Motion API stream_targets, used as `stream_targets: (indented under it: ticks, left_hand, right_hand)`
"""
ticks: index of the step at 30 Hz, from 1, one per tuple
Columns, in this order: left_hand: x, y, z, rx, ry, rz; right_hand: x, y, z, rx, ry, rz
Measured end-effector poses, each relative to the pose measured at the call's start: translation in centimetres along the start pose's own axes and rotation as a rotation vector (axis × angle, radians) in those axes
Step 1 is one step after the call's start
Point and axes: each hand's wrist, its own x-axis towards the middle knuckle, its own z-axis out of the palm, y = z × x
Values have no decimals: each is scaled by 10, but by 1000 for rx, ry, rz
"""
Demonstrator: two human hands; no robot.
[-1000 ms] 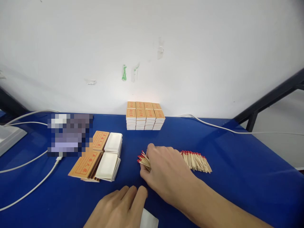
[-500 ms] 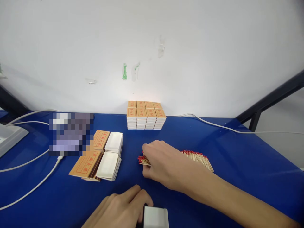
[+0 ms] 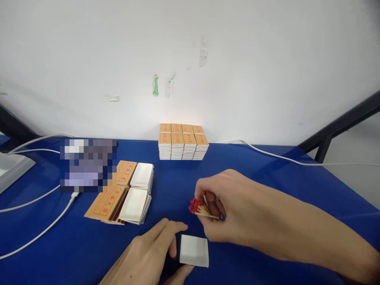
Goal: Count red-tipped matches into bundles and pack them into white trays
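My right hand (image 3: 231, 209) is lifted a little above the blue table (image 3: 267, 174), fingers pinched around a small bundle of red-tipped matches (image 3: 200, 208) whose heads point left. My left hand (image 3: 151, 255) rests near the front edge, thumb and fingers holding a small white inner matchbox tray (image 3: 194, 250) by its left side. The tray lies just below and left of the matches. The loose match pile is hidden behind my right hand.
Flat orange sleeves (image 3: 108, 202) and white trays (image 3: 136, 198) lie in piles at left centre. A block of stacked filled matchboxes (image 3: 181, 146) stands by the white wall. White cables (image 3: 38, 233) and a blurred patch lie at left. A black bar (image 3: 341, 122) slants at right.
My right hand has lifted a bundle of matches off the pile and moved right and nearer. My left hand has brought the white tray into view.
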Motion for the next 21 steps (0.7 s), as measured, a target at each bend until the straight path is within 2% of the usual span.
stream_targets:
  ticks: [4, 7, 10, 16, 21]
  left_hand:
    - [2, 4, -3, -21, -14, -23]
    - [4, 8, -5, -58, -29, -57]
    - [5, 10, -6, -81, -29, -69]
    - [7, 12, -6, -87, -41, -88]
    - [6, 11, -6, -109, -37, -98]
  right_hand:
    - [-12, -11, 11, -50, -82, -70]
    - [-10, -23, 16, -125, -230, -141]
    - [-5, -32, 18, -228, -296, -221]
    - [-6, -34, 26, -368, -295, -305]
    - [-14, -26, 33, -334, -158, -360]
